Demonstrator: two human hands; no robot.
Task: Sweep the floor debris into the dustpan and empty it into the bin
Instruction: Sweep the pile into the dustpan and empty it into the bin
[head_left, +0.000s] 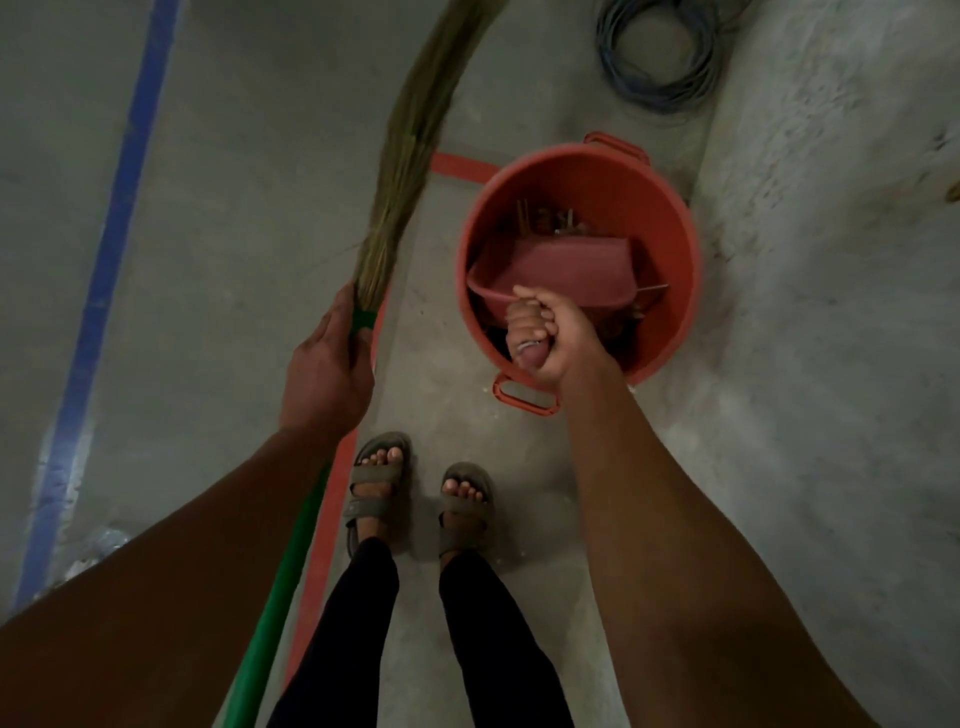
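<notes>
Right hand (551, 338) grips the dustpan (558, 270) tipped inside the bin (675, 291); left hand (327, 371) grips the broom (410, 140) beside it.

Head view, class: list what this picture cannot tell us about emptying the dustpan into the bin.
- Dustpan handle: head view, covered by the right hand gripping it.
- Bin bottom: hidden by the dustpan and in shadow; contents too dim to name.
- Broom tip: cut off by the top edge; left hand holds it.
- Cable coil: partly cut off at the top edge.
</notes>
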